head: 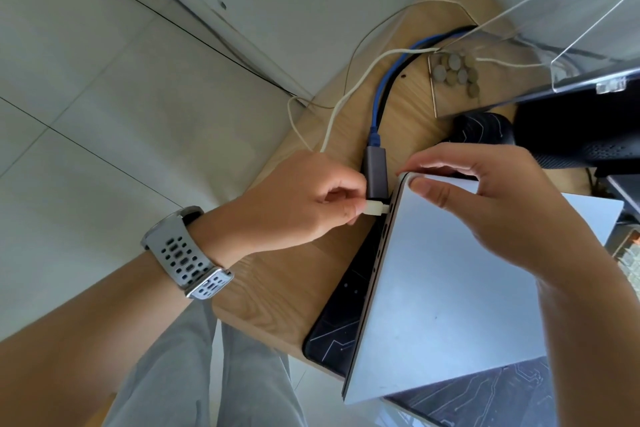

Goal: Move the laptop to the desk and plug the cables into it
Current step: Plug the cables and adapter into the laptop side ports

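The left hand (304, 199) pinched a white plug (375, 209) at the laptop (446, 288) edge (closed lid); the right hand (498, 198) gripped its corner on the counter (277, 288).

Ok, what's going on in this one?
A person is plugging cables into a closed silver laptop lying on a dark mat on the wooden desk. The left hand pinches a white connector at the laptop's side ports, and the right hand grips the laptop's corner. A grey adapter with a blue cable lies alongside.
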`<state>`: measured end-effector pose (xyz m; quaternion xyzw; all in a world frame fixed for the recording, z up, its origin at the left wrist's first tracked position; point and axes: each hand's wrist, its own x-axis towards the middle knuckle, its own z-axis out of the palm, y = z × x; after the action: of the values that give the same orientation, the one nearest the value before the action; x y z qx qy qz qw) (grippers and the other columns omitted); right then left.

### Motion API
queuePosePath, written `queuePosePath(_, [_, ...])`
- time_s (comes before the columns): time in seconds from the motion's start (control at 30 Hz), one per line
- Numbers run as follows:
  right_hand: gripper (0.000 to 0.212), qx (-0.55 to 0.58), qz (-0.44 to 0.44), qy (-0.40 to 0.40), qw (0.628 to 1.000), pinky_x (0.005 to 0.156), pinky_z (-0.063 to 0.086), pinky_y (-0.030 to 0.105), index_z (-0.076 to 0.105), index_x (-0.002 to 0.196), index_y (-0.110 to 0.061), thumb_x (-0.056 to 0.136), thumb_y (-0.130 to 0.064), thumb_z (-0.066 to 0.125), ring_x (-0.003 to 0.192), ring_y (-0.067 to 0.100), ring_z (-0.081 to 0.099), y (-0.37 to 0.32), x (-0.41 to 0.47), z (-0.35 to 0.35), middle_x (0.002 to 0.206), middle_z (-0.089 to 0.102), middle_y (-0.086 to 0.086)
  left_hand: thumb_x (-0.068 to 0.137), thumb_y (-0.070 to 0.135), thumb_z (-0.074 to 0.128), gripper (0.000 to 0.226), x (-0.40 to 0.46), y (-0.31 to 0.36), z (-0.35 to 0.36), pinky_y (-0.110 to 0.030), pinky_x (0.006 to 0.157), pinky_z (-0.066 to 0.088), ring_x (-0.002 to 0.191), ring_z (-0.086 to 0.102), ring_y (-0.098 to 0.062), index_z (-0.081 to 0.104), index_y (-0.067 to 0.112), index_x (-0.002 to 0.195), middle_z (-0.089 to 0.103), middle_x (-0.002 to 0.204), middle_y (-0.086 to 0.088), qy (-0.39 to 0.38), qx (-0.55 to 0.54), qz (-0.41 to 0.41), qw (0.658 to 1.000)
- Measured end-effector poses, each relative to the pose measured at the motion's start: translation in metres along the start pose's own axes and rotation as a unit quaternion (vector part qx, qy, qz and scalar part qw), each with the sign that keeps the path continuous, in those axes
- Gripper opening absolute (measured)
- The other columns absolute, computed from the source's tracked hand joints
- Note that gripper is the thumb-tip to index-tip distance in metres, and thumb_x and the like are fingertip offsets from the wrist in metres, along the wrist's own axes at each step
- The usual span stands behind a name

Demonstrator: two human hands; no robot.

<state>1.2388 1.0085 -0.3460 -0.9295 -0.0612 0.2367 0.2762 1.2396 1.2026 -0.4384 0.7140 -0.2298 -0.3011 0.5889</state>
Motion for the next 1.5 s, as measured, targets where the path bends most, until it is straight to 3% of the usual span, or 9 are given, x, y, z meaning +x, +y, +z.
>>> queuePosePath(0.17, [0.014, -0.016, 0.008, 0.004, 1.0, 0.078, 0.037, -0.002, 0.066, 0.093, -0.036, 0.085, -0.024, 0.065, 0.093, -0.018, 0.058, 0.0, 0.0, 0.001, 0.09, 0.065, -0.031, 0.088, 0.023, 0.053, 0.026, 0.0, 0.003, 0.0, -0.015, 0.045, 0.025, 0.042, 0.037, -0.007, 0.063, 0.012, 0.066, 0.041, 0.043, 0.008, 0.004, -0.003, -0.003, 1.0])
queuePosePath(0.47, [0.013, -0.028, 0.015, 0.024, 0.999, 0.077, 0.036, -0.004, 0.067, 0.093, -0.032, 0.084, -0.023, 0.066, 0.093, -0.019, 0.057, -0.002, -0.001, 0.004, 0.09, 0.063, -0.029, 0.09, 0.013, 0.056, 0.029, 0.004, 0.013, 0.002, -0.014, 0.047, 0.031, 0.043, 0.044, -0.005, 0.06, 0.012, 0.062, 0.048, 0.043, 0.015, 0.01, 0.073, -0.021, 0.997])
queuePosePath(0.73, [0.013, -0.029, 0.023, 0.025, 0.999, 0.076, 0.036, -0.004, 0.07, 0.094, -0.028, 0.084, -0.02, 0.067, 0.092, -0.02, 0.057, -0.003, -0.001, 0.004, 0.089, 0.064, -0.028, 0.088, 0.014, 0.058, 0.029, 0.005, 0.024, 0.011, -0.023, 0.049, 0.027, 0.044, 0.034, -0.014, 0.055, 0.004, 0.061, 0.038, 0.047, 0.003, 0.055, 0.143, -0.046, 0.987])
queuePosePath(1.07, [0.02, -0.009, 0.024, 0.042, 0.999, 0.077, 0.038, -0.002, 0.066, 0.086, -0.034, 0.083, -0.014, 0.068, 0.092, -0.012, 0.06, -0.002, 0.0, 0.009, 0.087, 0.067, -0.024, 0.087, 0.016, 0.057, 0.04, 0.007, 0.036, 0.018, -0.027, 0.055, 0.031, 0.048, 0.033, -0.014, 0.035, 0.016, 0.054, 0.034, 0.05, 0.003, 0.089, 0.189, -0.072, 0.975])
queuePosePath(1.2, [0.022, -0.001, 0.021, 0.042, 0.999, 0.078, 0.04, 0.0, 0.065, 0.085, -0.036, 0.083, -0.014, 0.068, 0.091, -0.01, 0.061, 0.0, -0.001, 0.008, 0.086, 0.067, -0.023, 0.087, 0.017, 0.056, 0.036, 0.009, 0.035, 0.026, -0.031, 0.057, 0.035, 0.052, 0.039, -0.014, 0.038, 0.017, 0.056, 0.039, 0.053, 0.003, 0.108, 0.174, -0.093, 0.974])
queuePosePath(1.37, [0.028, 0.012, 0.024, 0.048, 0.998, 0.079, 0.041, 0.002, 0.063, 0.082, -0.04, 0.082, -0.013, 0.069, 0.09, -0.01, 0.062, 0.004, -0.003, 0.007, 0.084, 0.069, -0.024, 0.087, 0.013, 0.057, 0.037, 0.009, 0.032, 0.033, -0.03, 0.053, 0.03, 0.049, 0.036, -0.015, 0.039, 0.016, 0.054, 0.037, 0.049, 0.002, 0.116, 0.144, -0.089, 0.979])
queuePosePath(1.43, [0.027, 0.012, 0.023, 0.043, 0.999, 0.079, 0.041, 0.002, 0.063, 0.083, -0.04, 0.082, -0.014, 0.069, 0.09, -0.01, 0.062, 0.004, -0.004, 0.006, 0.085, 0.069, -0.024, 0.088, 0.017, 0.059, 0.034, 0.01, 0.03, 0.028, -0.028, 0.052, 0.031, 0.047, 0.04, -0.015, 0.048, 0.013, 0.056, 0.042, 0.047, 0.002, 0.09, 0.138, -0.073, 0.984])
queuePosePath(1.5, [0.026, 0.003, 0.022, 0.044, 0.999, 0.08, 0.041, 0.003, 0.063, 0.084, -0.04, 0.083, -0.015, 0.068, 0.091, -0.009, 0.061, 0.004, -0.004, 0.005, 0.086, 0.069, -0.023, 0.087, 0.028, 0.059, 0.027, 0.009, 0.027, 0.016, -0.025, 0.056, 0.04, 0.053, 0.055, -0.013, 0.064, 0.013, 0.065, 0.059, 0.054, 0.003, 0.079, 0.1, -0.053, 0.99])
